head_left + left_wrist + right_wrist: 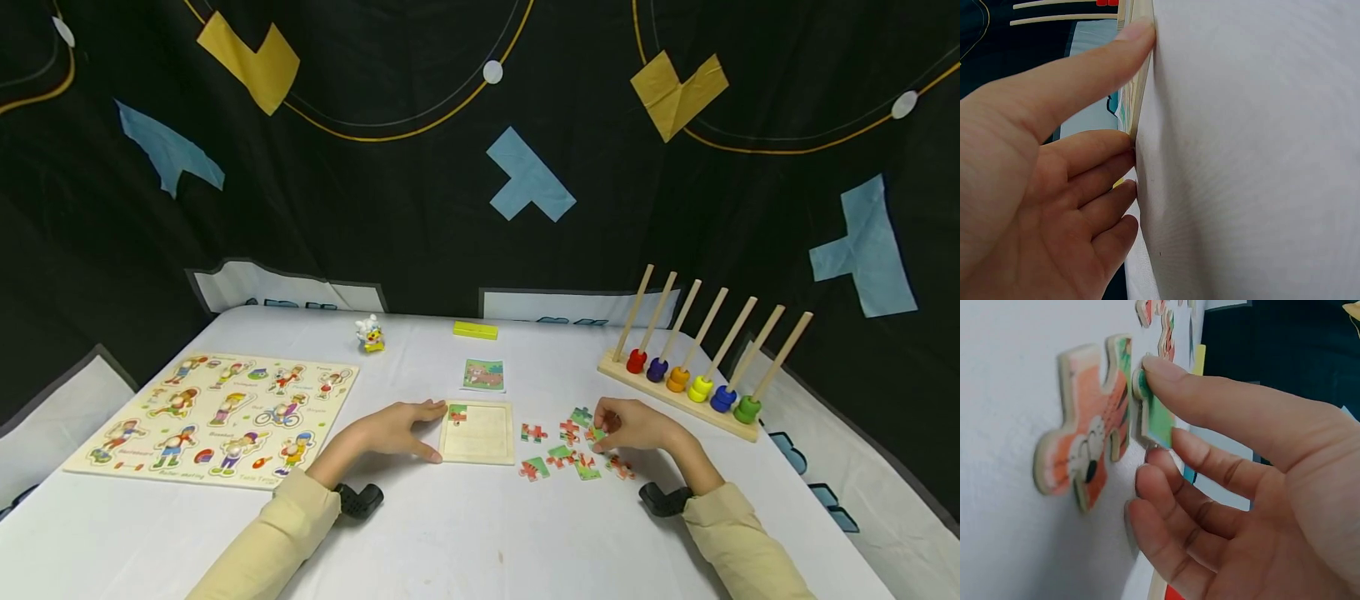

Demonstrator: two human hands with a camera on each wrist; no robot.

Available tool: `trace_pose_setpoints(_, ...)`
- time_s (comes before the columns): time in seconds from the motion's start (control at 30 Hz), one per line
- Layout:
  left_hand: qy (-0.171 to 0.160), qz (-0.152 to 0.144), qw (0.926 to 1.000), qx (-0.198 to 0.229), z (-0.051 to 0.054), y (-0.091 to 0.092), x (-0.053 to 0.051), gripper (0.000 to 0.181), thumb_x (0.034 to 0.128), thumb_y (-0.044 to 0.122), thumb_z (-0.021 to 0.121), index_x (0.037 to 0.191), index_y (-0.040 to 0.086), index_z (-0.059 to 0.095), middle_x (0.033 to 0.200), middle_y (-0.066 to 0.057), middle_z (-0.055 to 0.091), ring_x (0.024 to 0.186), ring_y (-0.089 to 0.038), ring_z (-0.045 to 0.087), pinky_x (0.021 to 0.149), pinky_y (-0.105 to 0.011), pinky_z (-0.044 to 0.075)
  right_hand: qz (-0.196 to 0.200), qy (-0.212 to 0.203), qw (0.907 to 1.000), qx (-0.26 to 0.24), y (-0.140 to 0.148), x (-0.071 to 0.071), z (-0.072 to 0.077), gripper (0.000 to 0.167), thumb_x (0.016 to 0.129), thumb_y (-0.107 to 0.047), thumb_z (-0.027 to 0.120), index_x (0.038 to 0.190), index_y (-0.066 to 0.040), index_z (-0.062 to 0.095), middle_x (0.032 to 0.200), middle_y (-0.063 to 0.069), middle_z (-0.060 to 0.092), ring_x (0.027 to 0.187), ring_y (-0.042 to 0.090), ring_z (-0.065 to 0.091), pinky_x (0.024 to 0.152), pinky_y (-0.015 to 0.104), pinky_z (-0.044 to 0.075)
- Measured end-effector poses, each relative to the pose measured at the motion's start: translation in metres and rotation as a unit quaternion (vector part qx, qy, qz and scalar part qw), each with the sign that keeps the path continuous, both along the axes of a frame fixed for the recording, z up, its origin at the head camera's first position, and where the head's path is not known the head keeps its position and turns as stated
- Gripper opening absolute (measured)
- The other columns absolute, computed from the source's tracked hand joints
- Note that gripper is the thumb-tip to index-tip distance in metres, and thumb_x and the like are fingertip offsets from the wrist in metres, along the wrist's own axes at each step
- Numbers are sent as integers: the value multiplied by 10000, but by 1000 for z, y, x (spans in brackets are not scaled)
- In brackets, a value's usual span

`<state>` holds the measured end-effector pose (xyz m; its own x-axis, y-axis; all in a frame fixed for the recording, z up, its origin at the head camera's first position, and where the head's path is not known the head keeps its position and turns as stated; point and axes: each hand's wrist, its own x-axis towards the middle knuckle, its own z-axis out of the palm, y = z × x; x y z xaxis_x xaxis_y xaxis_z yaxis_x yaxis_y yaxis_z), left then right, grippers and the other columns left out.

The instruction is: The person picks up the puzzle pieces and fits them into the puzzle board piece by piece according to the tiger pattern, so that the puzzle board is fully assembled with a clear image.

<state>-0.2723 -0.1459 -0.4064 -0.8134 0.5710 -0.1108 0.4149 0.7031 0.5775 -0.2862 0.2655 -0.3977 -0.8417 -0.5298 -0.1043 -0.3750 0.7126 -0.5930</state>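
Observation:
Beside the left edge of a small square wooden puzzle tray (pixel 487 437), my left hand (pixel 397 429) rests with thumb and fingers extended, touching the frame. One puzzle piece (pixel 457 415), green and orange, lies in the tray's upper left corner. My right hand (pixel 636 423) is over the right side of a loose pile of puzzle pieces (pixel 530 469). Between its thumb and index finger it pinches a green puzzle piece (pixel 1159 419), seen close in the right wrist view. An orange piece with a tiger face (pixel 1088 434) lies near those fingers on the tablecloth.
A picture card (pixel 483 376) lies behind the tray, with a yellow block (pixel 476 331) farther back. A large peg puzzle board (pixel 202 417) covers the table's left side. A small figurine (pixel 370 335) stands behind. At right is a rack of pegs with coloured rings (pixel 677 380).

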Motion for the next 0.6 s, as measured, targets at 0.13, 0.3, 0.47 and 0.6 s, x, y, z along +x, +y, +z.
trace_pose_setpoints(0.13,-11,7,10000,18,0,0,0,852,779,356,797,1445,-3,406,1532,-122,323,1421,-321,250,1142,-495,205,254,-62,9993,-285,2,-2,-1,303,821,-174,777,961,-55,536,787,18,540,708,171,491,595,253,417)
trace_pose_setpoints(0.3,13,-26,10000,50,1,-2,0,847,783,349,796,1443,-10,404,1529,-133,323,1419,-328,251,1142,-497,205,429,-470,9932,-979,5,-7,-5,183,909,-94,659,1022,-30,528,808,71,557,646,184,529,559,256,447)
trace_pose_setpoints(0.47,-26,-31,10000,72,0,-2,0,846,787,340,795,1443,-18,398,1530,-148,314,1420,-332,247,1142,-493,207,604,-372,9854,-1548,2,-9,-4,153,937,-30,582,1082,1,543,815,144,591,632,284,557,574,327,502)
trace_pose_setpoints(0.6,0,-66,10000,66,-1,-1,-1,845,790,346,791,1442,-20,398,1530,-155,312,1419,-334,248,1142,-491,208,649,62,9853,-1582,-7,-6,1,164,944,-54,598,1105,-24,594,866,145,646,682,339,588,590,369,530)
